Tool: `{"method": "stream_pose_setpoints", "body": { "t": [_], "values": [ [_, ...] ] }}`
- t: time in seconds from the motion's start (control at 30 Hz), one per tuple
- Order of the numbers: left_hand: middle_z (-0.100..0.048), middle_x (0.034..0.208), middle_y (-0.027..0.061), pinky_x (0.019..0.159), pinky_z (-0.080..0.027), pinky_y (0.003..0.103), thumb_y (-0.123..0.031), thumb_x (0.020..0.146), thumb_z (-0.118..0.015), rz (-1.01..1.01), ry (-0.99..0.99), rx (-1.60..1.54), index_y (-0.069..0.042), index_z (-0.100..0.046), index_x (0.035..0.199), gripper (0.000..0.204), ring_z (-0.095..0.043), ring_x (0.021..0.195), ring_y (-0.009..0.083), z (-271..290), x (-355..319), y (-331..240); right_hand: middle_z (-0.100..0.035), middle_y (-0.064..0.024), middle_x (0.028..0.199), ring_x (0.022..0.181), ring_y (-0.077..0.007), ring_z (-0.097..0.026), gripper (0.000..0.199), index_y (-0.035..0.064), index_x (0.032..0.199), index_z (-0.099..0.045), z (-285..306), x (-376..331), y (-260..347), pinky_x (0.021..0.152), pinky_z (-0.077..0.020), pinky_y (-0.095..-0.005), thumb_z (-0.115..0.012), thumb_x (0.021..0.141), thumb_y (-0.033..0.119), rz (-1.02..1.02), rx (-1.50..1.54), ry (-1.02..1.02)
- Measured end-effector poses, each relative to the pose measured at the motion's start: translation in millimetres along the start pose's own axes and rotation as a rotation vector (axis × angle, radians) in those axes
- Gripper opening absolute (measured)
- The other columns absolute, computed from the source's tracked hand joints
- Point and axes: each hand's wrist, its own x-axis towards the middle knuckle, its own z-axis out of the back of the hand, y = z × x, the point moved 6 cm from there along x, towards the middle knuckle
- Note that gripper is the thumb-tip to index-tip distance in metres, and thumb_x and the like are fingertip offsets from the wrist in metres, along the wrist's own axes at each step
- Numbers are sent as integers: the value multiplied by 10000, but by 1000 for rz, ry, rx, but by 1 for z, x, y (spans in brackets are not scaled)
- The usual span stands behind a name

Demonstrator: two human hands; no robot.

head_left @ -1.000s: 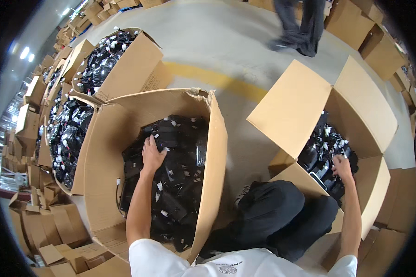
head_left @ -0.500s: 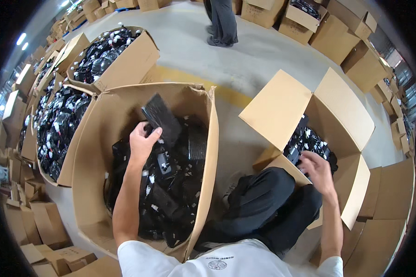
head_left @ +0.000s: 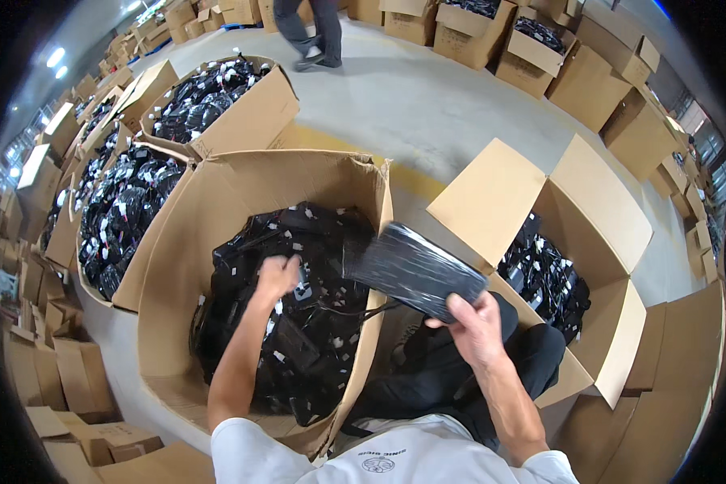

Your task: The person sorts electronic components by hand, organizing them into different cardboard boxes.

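My right hand (head_left: 474, 323) grips one end of a flat black rectangular piece (head_left: 415, 270), which has a shiny film-like surface. The piece is tilted across the right rim of the large open carton (head_left: 246, 173), above my knees. A thin black cable (head_left: 379, 309) runs by its lower left end toward the carton. Over the pile of black parts (head_left: 298, 339) inside, my left hand (head_left: 278, 277) is smeared by motion. Its fingers look drawn in, but whether they hold anything cannot be made out. Small white bits are scattered through the pile.
To my right stands a smaller carton (head_left: 613, 323), flaps spread, holding black parts with cables (head_left: 544, 282). Cartons heaped with black bagged bundles (head_left: 125, 218) stand at the left. A person's legs (head_left: 310, 32) are on the far floor, near more cartons (head_left: 472, 36).
The black piece has gone from my left hand to my right. My right hand has left the smaller carton's edge; my left has dropped lower over the pile. The person has moved left.
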Motion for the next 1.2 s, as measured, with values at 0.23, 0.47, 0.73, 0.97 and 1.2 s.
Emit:
{"method": "stream_pose_setpoints", "body": {
  "t": [0.23,0.47,0.73,0.97,1.2],
  "values": [
    [-664,1188,290,990,-508,468,-442,878,-684,266,-130,461,71,-682,1122,569,-631,1149,429,-47,48,67,-712,-155,1088,834,-230,-731,375,-51,1177,-627,44,-61,23,673,-635,-360,-725,918,202,203,66,-191],
    [-665,1155,306,979,-479,495,-401,728,-844,207,-325,387,62,-632,1120,643,-635,1117,453,-110,11,20,-706,-109,1112,941,-195,-696,285,0,1178,-648,66,-80,14,736,-633,-369,-713,940,142,189,104,-157],
    [-682,964,184,814,-528,421,-148,695,-830,-365,-251,284,42,-653,1002,402,-678,871,316,-7,-44,-75,-688,-61,1089,949,-153,-664,261,10,1168,-631,74,-100,35,755,-612,-325,-681,973,176,228,75,-222],
    [-668,1098,99,849,-541,297,92,757,-735,-657,-61,10,74,-469,1420,714,-658,955,151,31,-231,-284,-657,-19,1014,854,-75,-598,303,10,1223,-614,71,-81,70,694,-531,-237,-625,1006,221,402,-66,-377],
    [-641,1069,126,824,-532,340,-13,660,-879,-1229,255,440,-13,-650,1280,661,-640,941,251,-53,-305,-344,-609,-62,1187,1006,-120,-596,453,25,1404,-492,25,-71,78,824,-534,-265,-558,1050,301,400,-119,-42]
  ]
}}
